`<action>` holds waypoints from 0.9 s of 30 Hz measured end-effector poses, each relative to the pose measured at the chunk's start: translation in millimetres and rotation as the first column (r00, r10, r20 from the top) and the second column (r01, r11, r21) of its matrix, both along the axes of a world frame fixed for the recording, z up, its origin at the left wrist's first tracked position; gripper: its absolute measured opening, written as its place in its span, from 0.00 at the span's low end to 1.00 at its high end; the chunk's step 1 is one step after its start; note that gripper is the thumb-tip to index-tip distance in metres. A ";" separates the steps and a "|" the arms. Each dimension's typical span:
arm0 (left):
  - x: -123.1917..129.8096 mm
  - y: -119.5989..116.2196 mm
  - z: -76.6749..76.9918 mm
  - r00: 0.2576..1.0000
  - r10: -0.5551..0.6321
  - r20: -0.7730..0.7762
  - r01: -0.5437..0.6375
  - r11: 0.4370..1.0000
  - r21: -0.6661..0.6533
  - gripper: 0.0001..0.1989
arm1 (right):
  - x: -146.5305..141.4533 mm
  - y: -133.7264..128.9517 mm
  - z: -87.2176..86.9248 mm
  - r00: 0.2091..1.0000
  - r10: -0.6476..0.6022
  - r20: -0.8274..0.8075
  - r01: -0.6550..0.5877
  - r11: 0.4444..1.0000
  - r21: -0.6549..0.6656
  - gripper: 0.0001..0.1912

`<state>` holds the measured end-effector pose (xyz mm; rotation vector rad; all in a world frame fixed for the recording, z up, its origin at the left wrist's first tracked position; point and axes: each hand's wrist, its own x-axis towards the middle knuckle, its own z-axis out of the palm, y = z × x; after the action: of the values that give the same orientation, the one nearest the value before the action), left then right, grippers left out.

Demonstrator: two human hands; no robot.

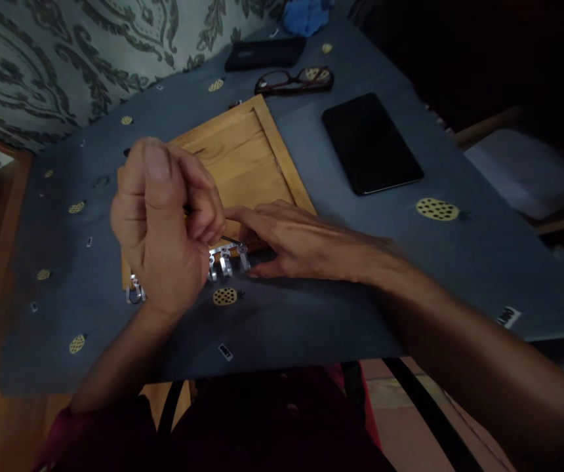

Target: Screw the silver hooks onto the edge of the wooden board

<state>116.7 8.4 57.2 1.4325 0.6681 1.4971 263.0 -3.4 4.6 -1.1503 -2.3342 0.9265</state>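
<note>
My left hand is closed in a fist around a screwdriver, its handle mostly hidden by the fingers. The thin dark screwdriver shaft slants down to the right end of a shiny metal hook rail. This rail lies along the near edge of a framed wooden board, and its middle is hidden behind my left hand and wrist. My right hand rests at the board's near right edge, fingers curved over the wood and thumb beside the end hook. Its index finger reaches close to my left fingertips.
A dark tablet lies right of the board. Behind it are eyeglasses, a black case and a crumpled blue cloth. A blue-grey pineapple-print tablecloth covers the table, against a patterned wall.
</note>
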 end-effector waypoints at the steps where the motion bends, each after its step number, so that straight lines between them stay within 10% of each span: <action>1: -0.7 -0.4 0.4 1.000 -0.009 -0.024 0.009 1.000 -0.011 0.20 | -0.1 0.1 0.0 1.000 0.001 0.002 -0.001 1.000 0.001 0.38; 12: -7.2 11.6 -1.4 0.940 -0.332 -0.079 0.333 0.943 0.001 0.12 | 1.0 2.0 -4.8 0.999 0.014 -0.048 -0.013 1.000 0.023 0.17; 27: -14.1 28.8 -0.4 0.826 -0.563 -0.029 0.561 0.826 -0.052 0.12 | -0.2 2.4 -2.9 0.998 0.001 -0.057 -0.001 1.000 0.007 0.18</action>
<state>102.5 37.2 56.7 1.4676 0.2543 0.9791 262.9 -1.0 1.7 -1.1049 -2.2910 0.9381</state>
